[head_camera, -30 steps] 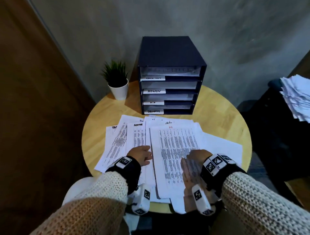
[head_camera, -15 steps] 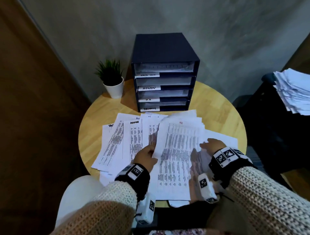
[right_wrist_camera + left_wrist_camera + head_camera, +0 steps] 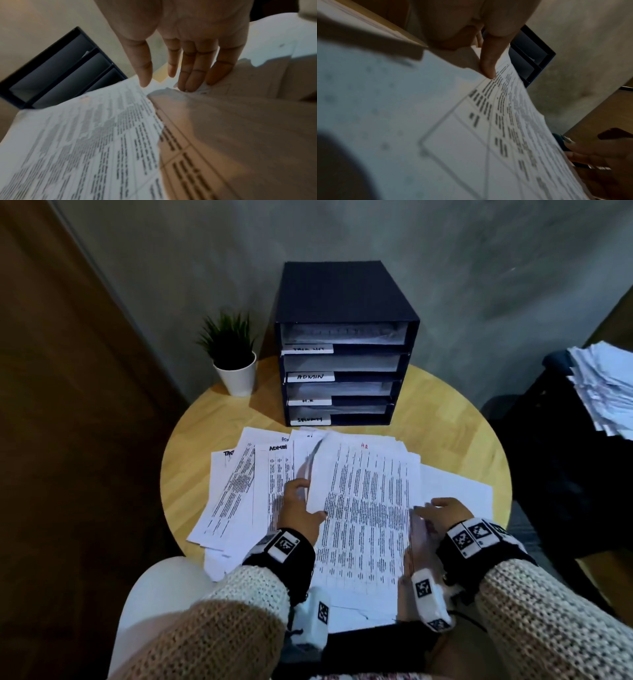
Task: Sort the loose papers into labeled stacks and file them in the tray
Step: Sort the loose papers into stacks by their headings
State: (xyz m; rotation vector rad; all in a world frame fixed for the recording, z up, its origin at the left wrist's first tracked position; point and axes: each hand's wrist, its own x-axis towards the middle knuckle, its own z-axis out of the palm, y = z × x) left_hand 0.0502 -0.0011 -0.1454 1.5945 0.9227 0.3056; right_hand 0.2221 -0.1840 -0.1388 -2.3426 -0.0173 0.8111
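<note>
Printed HR stack (image 3: pixel 366 508) held at both side edges over the round desk (image 3: pixel 459 433).

It lies on top of the fanned loose papers (image 3: pixel 246 494), just in front of the dark four-slot tray (image 3: pixel 342 364). The left hand (image 3: pixel 299 510) pinches its left edge, thumb on top; the right hand (image 3: pixel 442 513) lies at its right edge with fingers (image 3: pixel 193 73) straight and relaxed. A potted plant (image 3: pixel 233 354) stands left of the tray.
</note>
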